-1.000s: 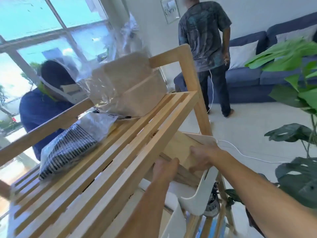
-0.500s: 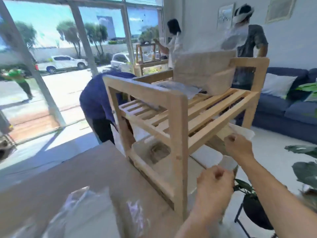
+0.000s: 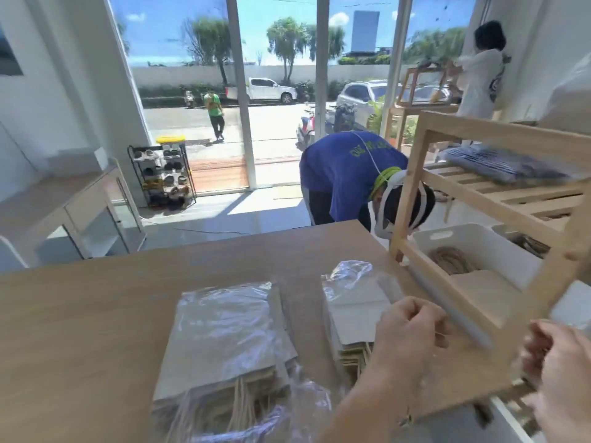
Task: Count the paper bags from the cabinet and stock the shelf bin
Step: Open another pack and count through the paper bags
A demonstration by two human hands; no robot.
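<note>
Two stacks of brown paper bags lie flat on the wooden table (image 3: 96, 314), each in loose clear plastic: a larger stack (image 3: 224, 340) with twine handles toward me, and a smaller stack (image 3: 351, 318) to its right. My left hand (image 3: 406, 330) hovers in a fist over the smaller stack's right edge, holding nothing. My right hand (image 3: 559, 366) is curled shut at the table's right corner, also with nothing in it. Right of the table, the wooden shelf (image 3: 479, 135) carries a white bin (image 3: 473, 241) on its lower level, with paper bags (image 3: 479, 282) and twine handles inside.
A person in a blue shirt (image 3: 345, 174) bends down just behind the table and shelf. Another person in white (image 3: 479, 78) stands at a far shelf. A striped packet (image 3: 499, 164) lies on the shelf top. A white cabinet (image 3: 80, 212) and shoe rack (image 3: 163, 177) stand left.
My view has swung left from the shelf bin to the table. Both hands have left the bin and come back over the table, closed and holding nothing.
</note>
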